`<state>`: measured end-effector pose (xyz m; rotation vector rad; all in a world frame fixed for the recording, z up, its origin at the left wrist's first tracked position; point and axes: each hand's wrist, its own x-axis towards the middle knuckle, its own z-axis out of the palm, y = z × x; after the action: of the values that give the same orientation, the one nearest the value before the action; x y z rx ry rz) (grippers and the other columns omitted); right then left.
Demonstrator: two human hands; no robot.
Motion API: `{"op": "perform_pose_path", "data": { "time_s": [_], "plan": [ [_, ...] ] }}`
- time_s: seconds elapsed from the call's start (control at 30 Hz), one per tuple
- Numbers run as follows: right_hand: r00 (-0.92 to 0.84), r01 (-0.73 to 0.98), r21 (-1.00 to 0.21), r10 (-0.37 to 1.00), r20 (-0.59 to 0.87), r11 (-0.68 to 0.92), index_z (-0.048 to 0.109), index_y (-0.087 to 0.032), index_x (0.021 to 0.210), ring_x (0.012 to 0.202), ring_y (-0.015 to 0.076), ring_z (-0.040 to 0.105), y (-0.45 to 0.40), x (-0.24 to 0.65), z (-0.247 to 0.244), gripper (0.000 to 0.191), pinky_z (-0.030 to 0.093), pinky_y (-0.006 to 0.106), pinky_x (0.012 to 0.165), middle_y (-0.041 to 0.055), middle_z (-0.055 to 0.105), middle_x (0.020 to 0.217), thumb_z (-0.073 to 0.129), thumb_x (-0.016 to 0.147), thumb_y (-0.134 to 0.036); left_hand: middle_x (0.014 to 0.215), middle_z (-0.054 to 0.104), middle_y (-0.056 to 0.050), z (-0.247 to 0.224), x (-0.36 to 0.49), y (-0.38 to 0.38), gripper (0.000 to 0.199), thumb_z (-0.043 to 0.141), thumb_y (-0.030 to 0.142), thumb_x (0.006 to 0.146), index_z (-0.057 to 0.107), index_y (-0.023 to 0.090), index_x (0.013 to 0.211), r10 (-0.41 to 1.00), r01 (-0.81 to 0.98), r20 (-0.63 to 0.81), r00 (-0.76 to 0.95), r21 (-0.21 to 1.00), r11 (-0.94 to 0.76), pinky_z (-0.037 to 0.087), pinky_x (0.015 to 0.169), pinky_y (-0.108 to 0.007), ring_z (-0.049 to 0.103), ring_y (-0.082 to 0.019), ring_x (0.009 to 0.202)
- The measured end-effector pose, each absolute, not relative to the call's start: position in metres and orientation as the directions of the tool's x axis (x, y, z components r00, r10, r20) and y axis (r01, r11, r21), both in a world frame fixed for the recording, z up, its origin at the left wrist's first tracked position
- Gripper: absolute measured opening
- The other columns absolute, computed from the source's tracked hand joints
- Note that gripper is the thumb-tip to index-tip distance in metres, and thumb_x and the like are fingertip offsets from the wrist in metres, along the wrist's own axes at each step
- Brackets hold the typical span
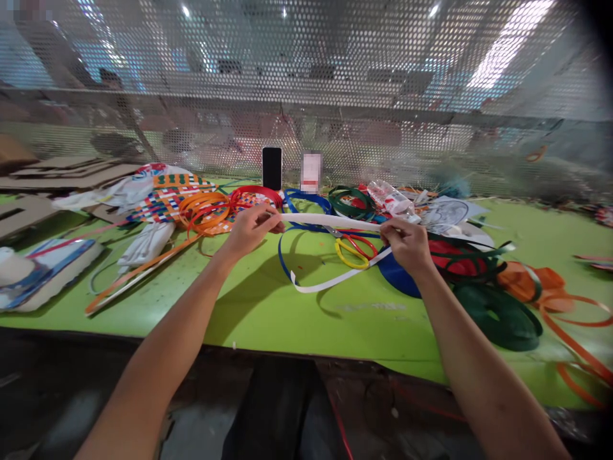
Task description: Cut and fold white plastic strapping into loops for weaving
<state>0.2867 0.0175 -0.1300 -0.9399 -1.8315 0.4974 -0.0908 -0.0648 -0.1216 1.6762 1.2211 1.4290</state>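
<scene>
A white flat strip (330, 221) is stretched nearly level between my two hands, above the green table. My left hand (253, 227) pinches its left end. My right hand (407, 243) grips the strip farther right with closed fingers. A white length (325, 282) curves below, with one end near the table's middle and the other running up toward my right hand. Just under the taut strip lie scissors (352, 250) with one yellow and one red handle loop. Blue strip coils (306, 202) lie behind, and a blue roll (400, 271) is partly hidden by my right hand.
Orange strip coils (204, 211) and a woven multicolour piece (167, 197) lie left. Dark green rolls (498, 316) and an orange strip (575, 338) are at right. A phone (272, 168) stands upright before a perforated metal screen (306, 76). A white block-like object (45, 271) is far left.
</scene>
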Motion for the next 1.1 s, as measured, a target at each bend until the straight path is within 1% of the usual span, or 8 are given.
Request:
{"op": "perform_pose_path", "data": {
  "time_s": [0.1, 0.2, 0.3, 0.47, 0.63, 0.87, 0.97, 1.1],
  "plan": [
    [-0.228, 0.377, -0.681, 0.775, 0.589, 0.628, 0.068, -0.021, 0.07, 0.057, 0.0161, 0.053, 0.017, 0.285, -0.131, 0.022, 0.04, 0.031, 0.055, 0.0024, 0.06, 0.061, 0.064, 0.089, -0.03, 0.084, 0.08, -0.007, -0.119, -0.092, -0.065, 0.041, 0.081, 0.049, 0.089, 0.068, 0.015, 0.108, 0.924, 0.217, 0.382, -0.029, 0.904, -0.367, 0.068, 0.082, -0.035, 0.08, -0.02, 0.078],
    [-0.239, 0.383, -0.662, 0.761, 0.603, 0.644, 0.068, -0.021, 0.071, 0.058, 0.0158, 0.053, 0.019, 0.286, -0.132, 0.021, 0.041, 0.031, 0.056, 0.0026, 0.061, 0.064, 0.064, 0.089, -0.029, 0.089, 0.081, -0.009, -0.119, -0.096, -0.064, 0.044, 0.08, 0.049, 0.09, 0.071, 0.014, 0.115, 0.929, 0.243, 0.37, 0.006, 0.901, -0.36, 0.068, 0.083, -0.035, 0.08, -0.021, 0.08],
    [-0.243, 0.395, -0.634, 0.742, 0.625, 0.664, 0.069, -0.02, 0.071, 0.06, 0.0159, 0.055, 0.021, 0.289, -0.133, 0.02, 0.042, 0.031, 0.059, 0.0022, 0.061, 0.065, 0.064, 0.089, -0.029, 0.092, 0.082, -0.011, -0.122, -0.099, -0.061, 0.042, 0.078, 0.052, 0.091, 0.075, 0.014, 0.109, 0.922, 0.27, 0.387, 0.027, 0.885, -0.379, 0.069, 0.085, -0.035, 0.081, -0.022, 0.083],
    [-0.261, 0.409, -0.561, 0.681, 0.684, 0.72, 0.069, -0.021, 0.071, 0.065, 0.0177, 0.058, 0.022, 0.29, -0.133, 0.023, 0.045, 0.032, 0.065, 0.0026, 0.062, 0.065, 0.062, 0.091, -0.026, 0.089, 0.081, -0.01, -0.13, -0.1, -0.053, 0.046, 0.08, 0.058, 0.087, 0.072, 0.016, 0.101, 0.898, 0.259, 0.441, -0.009, 0.868, -0.423, 0.069, 0.082, -0.035, 0.081, -0.023, 0.082],
    [-0.252, 0.414, -0.52, 0.643, 0.723, 0.747, 0.068, -0.021, 0.071, 0.066, 0.0186, 0.058, 0.019, 0.287, -0.132, 0.023, 0.046, 0.034, 0.067, 0.0028, 0.062, 0.065, 0.06, 0.092, -0.024, 0.086, 0.08, -0.008, -0.135, -0.101, -0.049, 0.046, 0.072, 0.064, 0.091, 0.068, 0.018, 0.097, 0.845, 0.392, 0.535, -0.02, 0.781, -0.486, 0.067, 0.078, -0.031, 0.081, -0.023, 0.081],
    [-0.262, 0.425, -0.46, 0.592, 0.762, 0.779, 0.066, -0.022, 0.068, 0.071, 0.0198, 0.061, 0.017, 0.286, -0.131, 0.027, 0.048, 0.035, 0.071, 0.0033, 0.064, 0.067, 0.06, 0.094, -0.024, 0.09, 0.081, -0.007, -0.139, -0.104, -0.048, 0.033, 0.07, 0.053, 0.097, 0.07, 0.019, 0.098, 0.772, 0.501, 0.635, -0.037, 0.68, -0.535, 0.065, 0.08, -0.029, 0.081, -0.021, 0.084],
    [-0.256, 0.436, -0.427, 0.564, 0.785, 0.792, 0.067, -0.023, 0.071, 0.07, 0.0196, 0.061, 0.018, 0.287, -0.132, 0.025, 0.048, 0.035, 0.071, 0.003, 0.064, 0.067, 0.06, 0.095, -0.023, 0.089, 0.081, -0.006, -0.138, -0.103, -0.048, 0.029, 0.07, 0.048, 0.097, 0.072, 0.019, 0.096, 0.765, 0.492, 0.642, -0.05, 0.683, -0.54, 0.064, 0.081, -0.03, 0.08, -0.02, 0.083],
    [-0.243, 0.451, -0.381, 0.522, 0.818, 0.807, 0.069, -0.023, 0.075, 0.071, 0.0192, 0.063, 0.021, 0.288, -0.136, 0.022, 0.049, 0.034, 0.071, 0.0026, 0.066, 0.07, 0.06, 0.095, -0.021, 0.085, 0.081, -0.005, -0.138, -0.101, -0.048, 0.026, 0.074, 0.045, 0.094, 0.074, 0.019, 0.093, 0.766, 0.434, 0.637, -0.084, 0.715, -0.547, 0.065, 0.079, -0.029, 0.08, -0.02, 0.081]
  ]
}}
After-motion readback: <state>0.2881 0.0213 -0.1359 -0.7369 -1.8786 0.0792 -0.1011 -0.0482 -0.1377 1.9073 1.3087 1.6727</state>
